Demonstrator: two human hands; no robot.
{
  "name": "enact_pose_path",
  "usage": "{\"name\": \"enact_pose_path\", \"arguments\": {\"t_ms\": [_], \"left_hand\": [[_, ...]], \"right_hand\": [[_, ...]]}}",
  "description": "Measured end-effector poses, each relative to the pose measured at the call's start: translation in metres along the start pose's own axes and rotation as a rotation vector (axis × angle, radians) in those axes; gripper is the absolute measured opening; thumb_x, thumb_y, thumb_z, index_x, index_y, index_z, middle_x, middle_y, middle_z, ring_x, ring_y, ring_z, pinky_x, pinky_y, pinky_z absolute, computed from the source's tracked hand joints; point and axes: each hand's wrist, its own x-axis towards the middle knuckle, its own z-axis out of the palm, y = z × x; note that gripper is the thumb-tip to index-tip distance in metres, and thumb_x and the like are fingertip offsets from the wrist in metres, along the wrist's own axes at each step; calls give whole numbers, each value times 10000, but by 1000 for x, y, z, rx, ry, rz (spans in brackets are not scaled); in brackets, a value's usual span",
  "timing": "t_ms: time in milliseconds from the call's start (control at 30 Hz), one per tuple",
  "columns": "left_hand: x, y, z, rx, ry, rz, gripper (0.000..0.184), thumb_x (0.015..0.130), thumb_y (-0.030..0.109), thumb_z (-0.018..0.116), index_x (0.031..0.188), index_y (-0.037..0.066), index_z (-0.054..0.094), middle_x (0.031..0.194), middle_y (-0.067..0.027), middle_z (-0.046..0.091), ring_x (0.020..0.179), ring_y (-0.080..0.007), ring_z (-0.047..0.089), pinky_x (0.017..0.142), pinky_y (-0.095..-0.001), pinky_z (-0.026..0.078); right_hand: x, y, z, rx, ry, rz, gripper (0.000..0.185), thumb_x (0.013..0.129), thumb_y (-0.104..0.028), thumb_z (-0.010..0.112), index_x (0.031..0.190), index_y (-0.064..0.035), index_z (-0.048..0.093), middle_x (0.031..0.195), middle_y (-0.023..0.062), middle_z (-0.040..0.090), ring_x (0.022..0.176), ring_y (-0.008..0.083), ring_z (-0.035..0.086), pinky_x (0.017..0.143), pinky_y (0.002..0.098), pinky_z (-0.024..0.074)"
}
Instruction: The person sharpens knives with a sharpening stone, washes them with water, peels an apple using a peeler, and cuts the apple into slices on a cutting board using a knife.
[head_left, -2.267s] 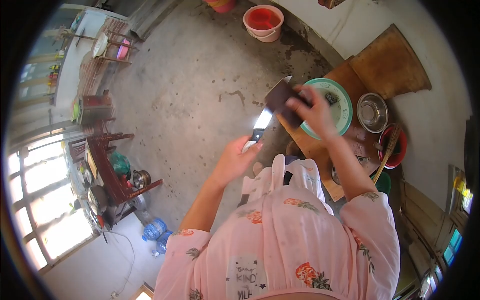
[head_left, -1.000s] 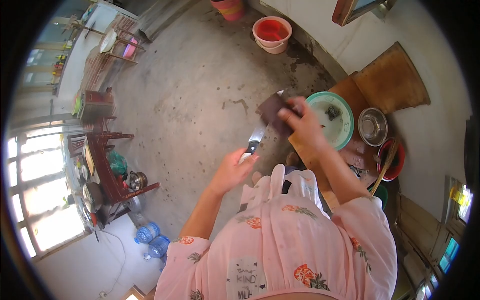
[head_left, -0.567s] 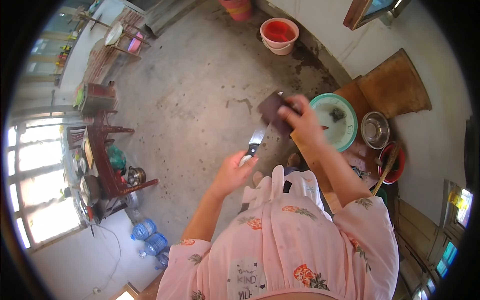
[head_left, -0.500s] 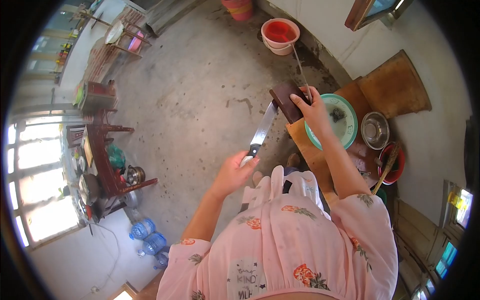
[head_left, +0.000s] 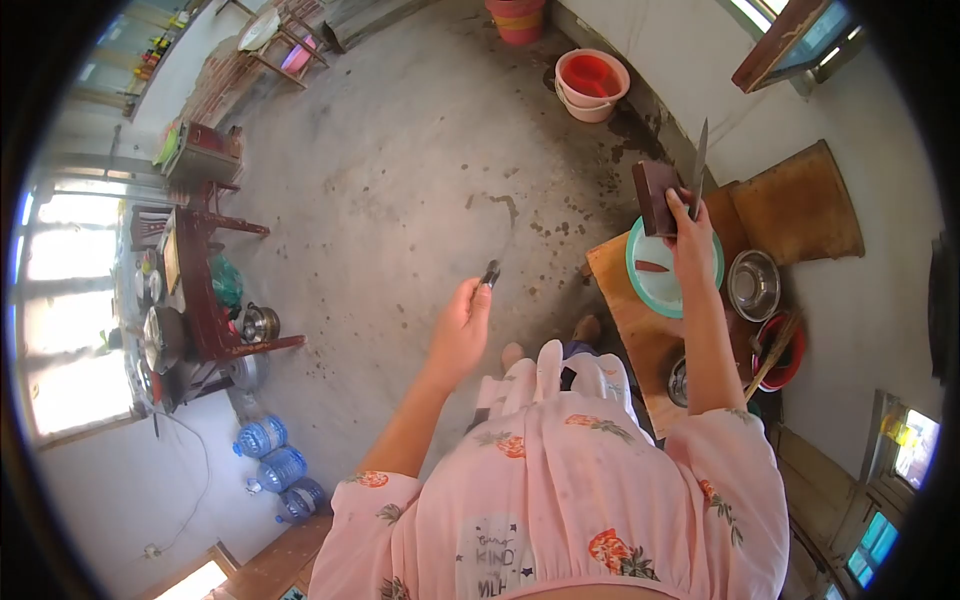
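My left hand [head_left: 464, 318] is closed around the black handle of a knife [head_left: 491, 273], held out over the concrete floor. Its blade can hardly be made out from this angle. Farther right, my right hand [head_left: 690, 232] grips a dark brown rectangular block [head_left: 655, 198]. A second, narrow blade [head_left: 700, 160] rises from the same hand, its lower end hidden by the fingers. Below that hand stands a basin [head_left: 640, 285] with a green rim and pale inside. A reddish-brown strip [head_left: 652, 267] shows in the basin.
The basin stands on a wooden table [head_left: 625, 325] with a steel bowl [head_left: 753, 285] on its right. Beside that is a red bucket [head_left: 790, 360] with a straw brush. A pink bucket [head_left: 592, 85] sits by the wall. Water bottles [head_left: 280, 468] and a red table [head_left: 205, 290] are at left.
The knife in my left hand has come away from the block, and its blade has turned out of sight. My right hand has moved right with the block and the narrow blade. The view has shifted.
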Motion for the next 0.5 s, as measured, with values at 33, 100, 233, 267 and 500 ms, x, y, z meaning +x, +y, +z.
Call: {"name": "enact_pose_path", "arguments": {"t_ms": [33,100,233,267,500], "left_hand": [[-2,-2,-2,19,11,12,277,946,270,506,1064,20,517,708,-49,511,620,-126,454,593,-289,398],[-5,-6,-5,37,40,43,284,937,265,518,1071,15,516,727,-73,536,619,-160,481,601,-307,410],[-8,-18,-10,47,128,143,262,901,203,575,1071,5,554,729,-41,551,633,-112,478,592,-269,412],[-10,-20,-11,49,146,171,251,891,179,592,1066,1,570,717,-12,542,637,-68,460,583,-242,405],[-22,-34,-36,41,161,267,249,844,111,638,1055,-15,602,758,-7,571,667,-61,480,603,-217,410]], "right_hand": [[-9,0,0,-9,11,12,473,808,-380,686,1172,-129,519,827,-20,559,640,86,495,573,225,418],[-34,-1,12,3,-52,-21,404,819,-289,690,1152,-122,534,820,-16,539,648,82,473,565,217,417],[-85,9,53,-68,-295,-218,362,820,-196,696,1124,-73,546,953,27,550,837,107,523,715,230,450],[-103,12,68,-138,-375,-280,370,820,-204,697,1126,-62,543,985,36,556,891,118,530,770,243,444],[-94,-4,91,-59,-413,-121,401,815,-170,702,1145,-26,525,1111,116,583,1094,183,526,950,313,402]]}}
